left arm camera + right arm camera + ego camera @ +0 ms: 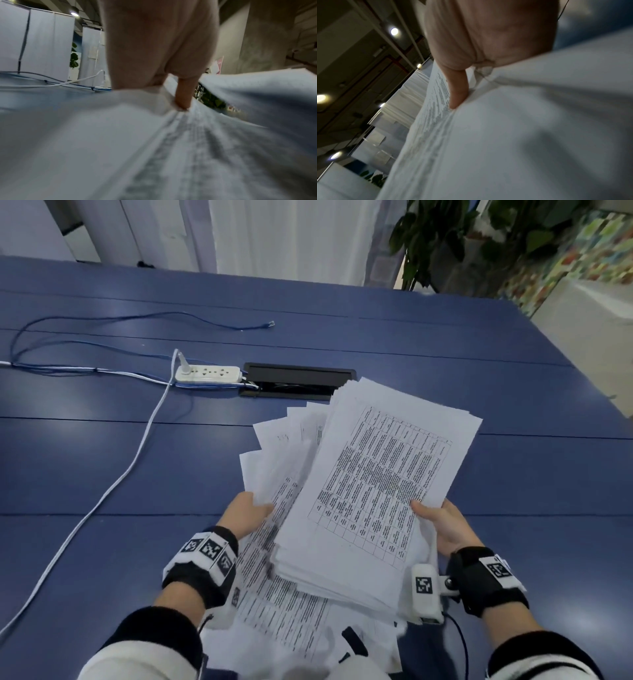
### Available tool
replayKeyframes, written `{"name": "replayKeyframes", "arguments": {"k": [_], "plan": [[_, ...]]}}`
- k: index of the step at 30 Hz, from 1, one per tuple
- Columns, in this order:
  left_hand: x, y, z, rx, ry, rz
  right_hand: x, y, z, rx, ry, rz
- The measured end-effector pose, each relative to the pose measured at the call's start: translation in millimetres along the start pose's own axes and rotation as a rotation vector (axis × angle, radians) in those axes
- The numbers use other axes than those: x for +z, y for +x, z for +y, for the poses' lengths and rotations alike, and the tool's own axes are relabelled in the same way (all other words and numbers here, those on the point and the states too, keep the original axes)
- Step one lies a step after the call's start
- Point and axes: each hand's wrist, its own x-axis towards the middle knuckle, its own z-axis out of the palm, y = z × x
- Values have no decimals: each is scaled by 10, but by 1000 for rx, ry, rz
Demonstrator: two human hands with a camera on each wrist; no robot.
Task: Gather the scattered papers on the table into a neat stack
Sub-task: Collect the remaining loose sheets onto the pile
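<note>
A thick, uneven bundle of printed papers (373, 491) is held above the blue table (137, 467), its top sheet showing a printed grid. My right hand (442, 525) grips the bundle's right edge, thumb on top. A fanned, looser batch of sheets (274, 460) sticks out to the left, and my left hand (250, 515) holds that batch with the thumb on top. In the left wrist view my thumb (183, 94) presses on the paper (120, 155). In the right wrist view my thumb (458, 92) lies on the sheets (505, 148).
A white power strip (207, 373) with a white cable (113, 484) lies left of a black cable hatch (294, 378) at mid-table. Blue cables (102, 330) trail at the back left. A potted plant (445, 241) stands past the far right corner.
</note>
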Motion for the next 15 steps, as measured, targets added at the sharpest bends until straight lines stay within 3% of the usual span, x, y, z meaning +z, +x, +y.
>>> {"name": "replayKeyframes", "arguments": {"k": [4,15], "plan": [[194,-244,-132,-35,54,194,-123,-124,205,14,-124,6],[406,-271,9,16,336,89,-37,-245,429,17,-146,69]]}}
